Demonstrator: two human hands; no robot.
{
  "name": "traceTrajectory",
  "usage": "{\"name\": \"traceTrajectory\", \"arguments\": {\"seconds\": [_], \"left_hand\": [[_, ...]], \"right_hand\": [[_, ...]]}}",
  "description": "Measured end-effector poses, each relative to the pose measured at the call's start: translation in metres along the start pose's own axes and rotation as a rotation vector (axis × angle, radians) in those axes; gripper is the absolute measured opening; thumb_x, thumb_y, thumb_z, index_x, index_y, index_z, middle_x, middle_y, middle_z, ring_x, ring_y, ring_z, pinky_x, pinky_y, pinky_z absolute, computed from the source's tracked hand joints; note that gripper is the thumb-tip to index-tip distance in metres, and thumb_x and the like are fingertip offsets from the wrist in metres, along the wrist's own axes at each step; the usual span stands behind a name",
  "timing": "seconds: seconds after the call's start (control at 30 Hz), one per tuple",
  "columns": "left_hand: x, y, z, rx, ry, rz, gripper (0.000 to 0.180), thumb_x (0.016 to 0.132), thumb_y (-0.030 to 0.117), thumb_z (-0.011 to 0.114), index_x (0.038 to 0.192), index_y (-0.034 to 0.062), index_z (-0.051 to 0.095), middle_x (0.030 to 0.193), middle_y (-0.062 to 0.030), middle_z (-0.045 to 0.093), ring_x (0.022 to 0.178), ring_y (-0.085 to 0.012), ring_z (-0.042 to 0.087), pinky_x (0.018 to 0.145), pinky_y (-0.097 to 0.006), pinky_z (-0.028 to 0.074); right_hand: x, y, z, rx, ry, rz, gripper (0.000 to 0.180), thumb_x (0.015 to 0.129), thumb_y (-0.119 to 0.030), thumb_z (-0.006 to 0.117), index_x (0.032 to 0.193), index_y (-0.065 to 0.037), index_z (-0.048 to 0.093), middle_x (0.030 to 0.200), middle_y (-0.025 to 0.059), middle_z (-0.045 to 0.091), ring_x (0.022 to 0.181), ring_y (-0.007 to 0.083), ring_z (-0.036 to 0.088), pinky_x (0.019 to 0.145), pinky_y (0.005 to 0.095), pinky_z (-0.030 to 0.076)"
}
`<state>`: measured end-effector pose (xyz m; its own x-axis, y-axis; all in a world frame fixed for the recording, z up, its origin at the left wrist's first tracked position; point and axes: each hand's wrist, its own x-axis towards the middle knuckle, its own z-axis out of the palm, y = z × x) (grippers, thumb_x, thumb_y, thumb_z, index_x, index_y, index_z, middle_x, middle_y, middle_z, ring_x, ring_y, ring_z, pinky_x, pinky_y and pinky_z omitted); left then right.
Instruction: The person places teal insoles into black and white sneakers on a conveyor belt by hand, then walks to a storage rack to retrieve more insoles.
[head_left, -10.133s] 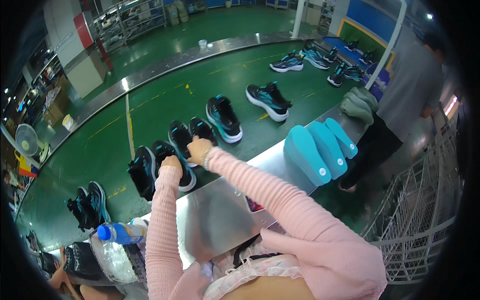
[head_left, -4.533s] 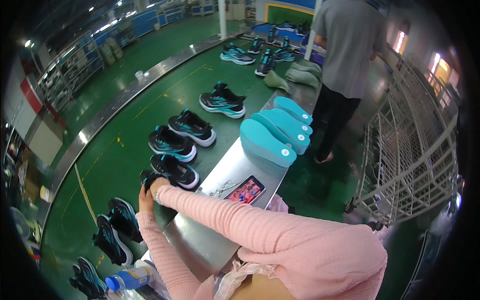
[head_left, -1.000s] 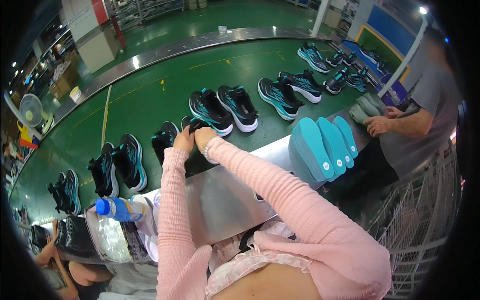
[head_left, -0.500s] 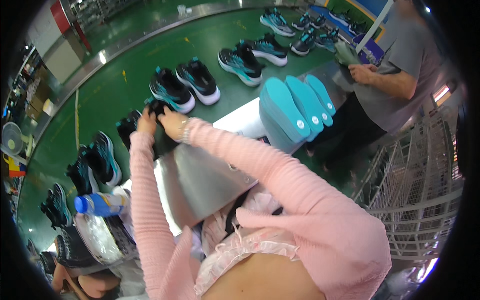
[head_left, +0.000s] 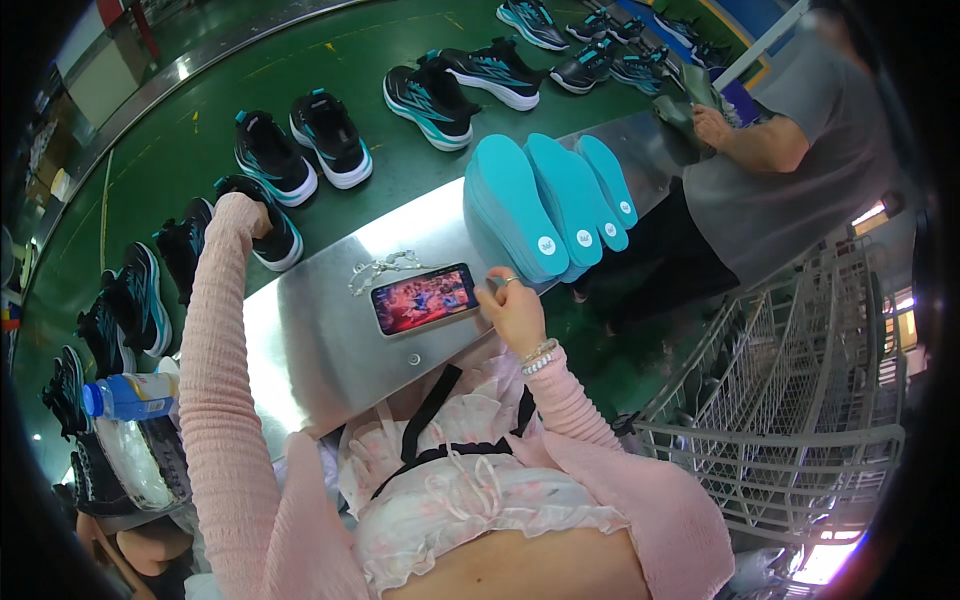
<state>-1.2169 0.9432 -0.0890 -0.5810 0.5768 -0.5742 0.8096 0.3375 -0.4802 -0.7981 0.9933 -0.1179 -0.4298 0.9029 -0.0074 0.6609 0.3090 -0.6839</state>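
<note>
My left hand (head_left: 263, 222) was down at the opening of a black and teal running shoe (head_left: 282, 246) that stood by the near edge of the green table (head_left: 200, 165), beside the metal ledge (head_left: 290, 355); the fingers were hidden, so I cannot tell whether they gripped it. My right hand (head_left: 520, 315) was over the near edge of the ledge, fingers bent, beside the right end of a phone (head_left: 425, 298) with a lit screen; I cannot tell whether it touched the phone or grasped anything. A tangled silvery strand (head_left: 383, 268) lay just beyond the phone. Stacks of teal insoles (head_left: 508, 195) with round white stickers sat farther right along the ledge, near its edge. Two more shoes (head_left: 330, 142) stood on the table just past the one at my left hand, and others were spread along it both ways. Beyond the insoles, a co-worker in a grey top (head_left: 810, 190) had a hand at some dull-green pieces (head_left: 703, 88).
</note>
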Motion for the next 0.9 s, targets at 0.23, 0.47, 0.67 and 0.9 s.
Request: {"name": "traceTrajectory", "arguments": {"seconds": [0.23, 0.47, 0.67, 0.9], "left_hand": [[-0.031, 0.010, -0.014, -0.116, -0.063, 0.089, 0.035, 0.077, 0.020, 0.052, 0.112, 0.0157, 0.052, 0.119, -0.0026, 0.048, 0.108, -0.0210, 0.046, 0.087, -0.031, 0.039], [-0.060, 0.016, -0.040, -0.202, -0.174, 0.158, 0.028, 0.076, 0.015, 0.051, 0.104, 0.0121, 0.055, 0.113, -0.0048, 0.051, 0.104, -0.0221, 0.048, 0.081, -0.031, 0.042], [-0.046, 0.007, -0.031, -0.180, -0.094, 0.021, 0.023, 0.076, 0.010, 0.047, 0.096, 0.0048, 0.057, 0.107, -0.0096, 0.054, 0.100, -0.0264, 0.051, 0.076, -0.032, 0.044], [-0.067, 0.000, -0.043, -0.360, 0.398, -0.167, 0.023, 0.074, 0.004, 0.046, 0.094, 0.0010, 0.057, 0.102, -0.0162, 0.055, 0.093, -0.0323, 0.053, 0.074, -0.037, 0.045]], "right_hand": [[0.008, -0.007, -0.015, -0.098, -0.253, -0.054, 0.042, 0.068, -0.036, 0.061, 0.096, -0.006, 0.052, 0.053, 0.0080, 0.054, 0.055, 0.0259, 0.056, 0.050, 0.0359, 0.042], [0.009, -0.004, -0.011, -0.161, -0.232, -0.071, 0.044, 0.067, -0.039, 0.061, 0.096, -0.008, 0.051, 0.054, 0.0085, 0.055, 0.057, 0.0275, 0.057, 0.051, 0.0367, 0.043], [0.008, -0.008, -0.014, -0.133, -0.219, -0.050, 0.039, 0.070, -0.039, 0.060, 0.094, -0.008, 0.052, 0.053, 0.0073, 0.055, 0.054, 0.0260, 0.057, 0.048, 0.0350, 0.043], [0.002, 0.001, -0.011, 0.014, -0.083, -0.110, 0.028, 0.076, -0.027, 0.058, 0.095, -0.007, 0.054, 0.048, 0.0066, 0.049, 0.043, 0.0226, 0.050, 0.042, 0.0331, 0.036]]}}
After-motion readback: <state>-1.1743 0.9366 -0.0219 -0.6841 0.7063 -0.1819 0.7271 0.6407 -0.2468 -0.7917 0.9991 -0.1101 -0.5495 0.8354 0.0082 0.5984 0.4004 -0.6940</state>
